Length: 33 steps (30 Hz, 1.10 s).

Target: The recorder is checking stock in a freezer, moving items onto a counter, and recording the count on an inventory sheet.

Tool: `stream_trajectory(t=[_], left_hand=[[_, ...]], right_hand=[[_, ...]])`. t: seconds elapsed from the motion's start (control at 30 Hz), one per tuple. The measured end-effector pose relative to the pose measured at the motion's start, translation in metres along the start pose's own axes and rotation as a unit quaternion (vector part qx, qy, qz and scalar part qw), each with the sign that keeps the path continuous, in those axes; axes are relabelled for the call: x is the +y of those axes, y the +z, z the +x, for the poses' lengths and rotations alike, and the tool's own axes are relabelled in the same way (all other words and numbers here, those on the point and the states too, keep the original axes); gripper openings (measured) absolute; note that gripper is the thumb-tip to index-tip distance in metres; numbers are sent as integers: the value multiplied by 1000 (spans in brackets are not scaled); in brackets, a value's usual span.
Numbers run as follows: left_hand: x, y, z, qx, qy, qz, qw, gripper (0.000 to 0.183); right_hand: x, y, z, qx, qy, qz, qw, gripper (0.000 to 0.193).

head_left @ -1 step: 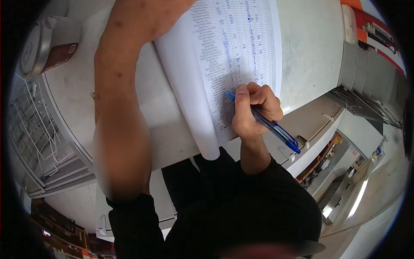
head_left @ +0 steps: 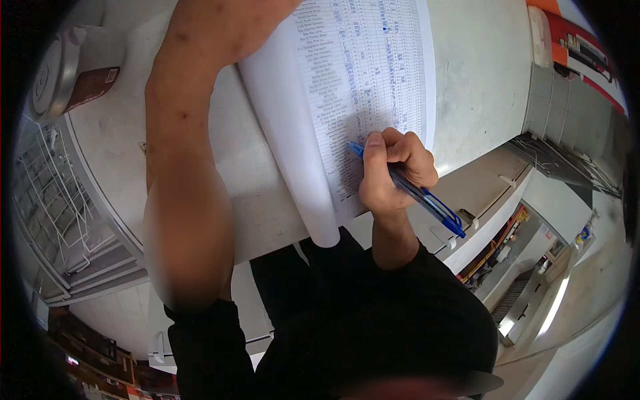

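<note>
A printed table sheet (head_left: 393, 73) with handwritten blue entries lies on the pale work surface, its left side rolled over into a white curl. My right hand (head_left: 400, 167) is closed round a blue ballpoint pen (head_left: 427, 198), the tip resting at the lower part of the sheet. The pen's clip end points down to the right. From the lower left my left forearm reaches across to the top edge. Only the wrist and part of my left hand (head_left: 247, 30) show there, beside the curled paper; its fingers lie outside the picture.
A lidded container (head_left: 57, 73) with a brown label stands at the far left. Below it is a white wire rack (head_left: 57, 180). The work surface (head_left: 477, 87) extends to the right, towards an orange-and-red object (head_left: 587, 53). Cabinet fronts (head_left: 460, 227) run along its near edge.
</note>
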<state>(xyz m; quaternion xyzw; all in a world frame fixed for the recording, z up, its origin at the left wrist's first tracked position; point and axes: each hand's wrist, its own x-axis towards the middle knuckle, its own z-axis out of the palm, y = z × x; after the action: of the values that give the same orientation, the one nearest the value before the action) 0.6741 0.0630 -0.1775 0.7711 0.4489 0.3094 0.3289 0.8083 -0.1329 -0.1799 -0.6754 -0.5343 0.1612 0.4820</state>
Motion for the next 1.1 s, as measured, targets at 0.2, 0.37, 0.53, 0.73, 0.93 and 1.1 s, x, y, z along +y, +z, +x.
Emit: stream_trajectory(t=[0.2, 0.37, 0.53, 0.73, 0.93, 1.1], left_hand=[[-7, 10, 3, 8, 21, -33, 999, 32], [16, 1, -5, 27, -39, 30, 998, 32], [16, -7, -5, 43, -22, 30, 998, 31], [23, -7, -8, 23, -25, -12, 999, 31], [15, -4, -4, 20, -13, -21, 1000, 31], [21, 11, -7, 82, -46, 32, 995, 31]], right_hand=[[3, -5, -3, 5, -8, -29, 1000, 36], [-2, -1, -1, 16, -8, -19, 1000, 36], [4, -5, 0, 6, -20, -10, 1000, 31], [12, -14, 1, 29, 29, 27, 999, 31], [10, -12, 3, 31, 32, 23, 999, 31], [21, -21, 8, 75, 82, 10, 994, 31]])
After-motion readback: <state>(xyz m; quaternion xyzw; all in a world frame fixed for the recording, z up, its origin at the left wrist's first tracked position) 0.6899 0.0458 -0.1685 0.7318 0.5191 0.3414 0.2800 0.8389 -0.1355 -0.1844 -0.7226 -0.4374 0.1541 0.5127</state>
